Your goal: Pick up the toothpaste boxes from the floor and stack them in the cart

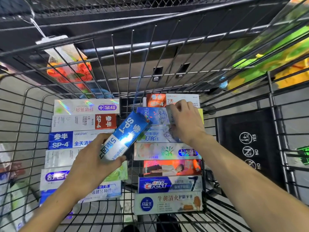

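Boxes (168, 151) line the cart (25, 114) floor; left hand (93, 158) grips one (124, 134), right hand (185, 121) pinches another (155, 115).

The cart (167, 52) is bare metal wire with a dull sheen. The toothpaste boxes (168, 185) are glossy printed card, several with holographic foil; the blue box (127, 131) reflects glare.

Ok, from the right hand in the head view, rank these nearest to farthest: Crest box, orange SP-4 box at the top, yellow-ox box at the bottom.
From the right hand:
1. Orange SP-4 box, just beyond its fingers.
2. Crest box, lower in the right column.
3. Yellow-ox box, the bottom one.
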The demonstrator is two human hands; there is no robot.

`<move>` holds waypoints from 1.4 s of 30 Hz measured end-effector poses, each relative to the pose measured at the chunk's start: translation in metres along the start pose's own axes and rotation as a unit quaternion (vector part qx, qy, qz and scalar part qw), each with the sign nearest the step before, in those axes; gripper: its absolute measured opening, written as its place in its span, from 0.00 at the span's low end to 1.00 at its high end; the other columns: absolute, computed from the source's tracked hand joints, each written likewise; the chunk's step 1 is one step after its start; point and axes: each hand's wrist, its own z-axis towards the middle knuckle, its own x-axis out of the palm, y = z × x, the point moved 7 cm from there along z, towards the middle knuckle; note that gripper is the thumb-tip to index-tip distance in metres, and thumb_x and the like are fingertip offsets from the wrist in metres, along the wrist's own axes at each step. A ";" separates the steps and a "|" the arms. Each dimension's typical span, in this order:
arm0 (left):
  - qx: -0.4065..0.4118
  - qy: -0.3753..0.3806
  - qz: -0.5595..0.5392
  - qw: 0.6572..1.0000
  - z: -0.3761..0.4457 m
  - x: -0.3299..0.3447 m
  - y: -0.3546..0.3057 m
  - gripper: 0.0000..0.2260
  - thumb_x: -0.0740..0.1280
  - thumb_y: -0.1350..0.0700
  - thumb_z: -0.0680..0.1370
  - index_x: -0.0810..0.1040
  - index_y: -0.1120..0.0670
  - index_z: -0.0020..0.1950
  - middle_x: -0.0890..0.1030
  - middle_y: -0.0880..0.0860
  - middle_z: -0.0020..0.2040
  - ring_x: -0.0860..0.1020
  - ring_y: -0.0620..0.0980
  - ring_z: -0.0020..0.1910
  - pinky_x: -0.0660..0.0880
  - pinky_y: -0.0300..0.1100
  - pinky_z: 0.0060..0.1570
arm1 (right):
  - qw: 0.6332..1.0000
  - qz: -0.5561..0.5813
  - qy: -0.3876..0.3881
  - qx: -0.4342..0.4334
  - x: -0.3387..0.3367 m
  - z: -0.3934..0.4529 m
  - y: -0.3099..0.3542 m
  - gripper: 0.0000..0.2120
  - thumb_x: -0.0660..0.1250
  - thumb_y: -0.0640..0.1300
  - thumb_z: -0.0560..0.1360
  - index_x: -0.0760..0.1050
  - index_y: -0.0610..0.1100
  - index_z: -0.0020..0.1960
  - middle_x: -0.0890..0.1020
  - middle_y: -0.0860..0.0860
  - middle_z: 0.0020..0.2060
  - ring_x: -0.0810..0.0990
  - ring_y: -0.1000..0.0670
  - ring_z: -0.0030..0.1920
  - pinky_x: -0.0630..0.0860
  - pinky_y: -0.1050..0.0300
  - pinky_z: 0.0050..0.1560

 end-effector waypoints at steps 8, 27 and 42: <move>-0.005 0.002 0.029 1.000 0.001 0.001 -0.006 0.23 0.79 0.46 0.68 0.72 0.37 0.58 0.82 0.42 0.46 0.79 0.41 0.41 0.78 0.50 0.43 | 1.000 -0.005 -0.020 0.006 0.003 0.001 -0.003 0.29 0.75 0.50 0.70 0.68 0.48 0.67 0.72 0.45 0.60 0.71 0.41 0.57 0.67 0.49 0.54; 0.285 0.143 0.417 0.851 0.048 0.119 -0.125 0.34 0.65 0.37 0.76 0.63 0.52 0.77 0.69 0.54 0.64 0.70 0.55 0.63 0.72 0.50 0.59 | 0.964 0.232 -0.108 0.074 -0.086 -0.066 -0.091 0.20 0.68 0.36 0.73 0.77 0.42 0.65 0.74 0.44 0.62 0.74 0.42 0.64 0.72 0.49 0.66; 0.337 0.084 0.492 0.798 0.065 0.155 -0.134 0.31 0.60 0.43 0.83 0.54 0.51 0.82 0.63 0.54 0.77 0.63 0.57 0.74 0.62 0.51 0.70 | 0.982 0.152 -0.092 0.064 -0.092 -0.090 -0.093 0.21 0.69 0.41 0.75 0.76 0.39 0.68 0.74 0.41 0.67 0.70 0.40 0.69 0.67 0.48 0.72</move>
